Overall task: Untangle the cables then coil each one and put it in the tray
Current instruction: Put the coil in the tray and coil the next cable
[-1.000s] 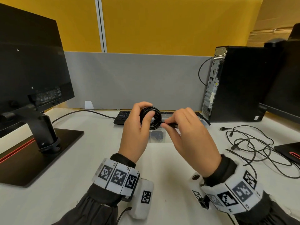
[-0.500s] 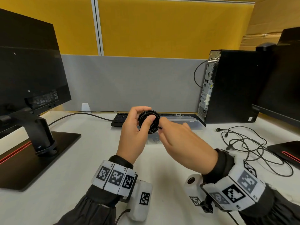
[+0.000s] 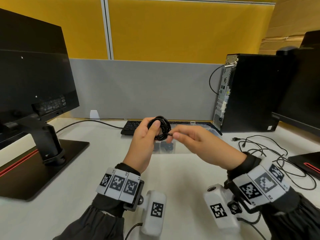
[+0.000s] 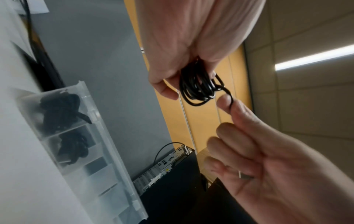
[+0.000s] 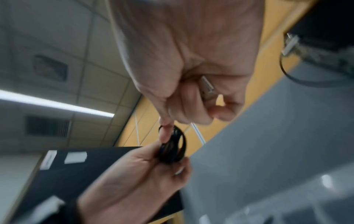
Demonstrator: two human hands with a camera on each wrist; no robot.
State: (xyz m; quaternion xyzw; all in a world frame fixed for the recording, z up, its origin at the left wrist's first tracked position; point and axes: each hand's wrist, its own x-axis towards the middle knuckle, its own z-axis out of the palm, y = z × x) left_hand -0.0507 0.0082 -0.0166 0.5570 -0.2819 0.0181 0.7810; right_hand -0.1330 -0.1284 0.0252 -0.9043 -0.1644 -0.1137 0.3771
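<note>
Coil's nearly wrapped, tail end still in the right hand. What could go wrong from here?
1. The left hand only pinches the black coil at one side; loops could spring open when the right hand lets go of the tail.
2. The tray already holds coils in two compartments; a loose coil may snag them.
3. The tangled cables remain beside it.
</note>
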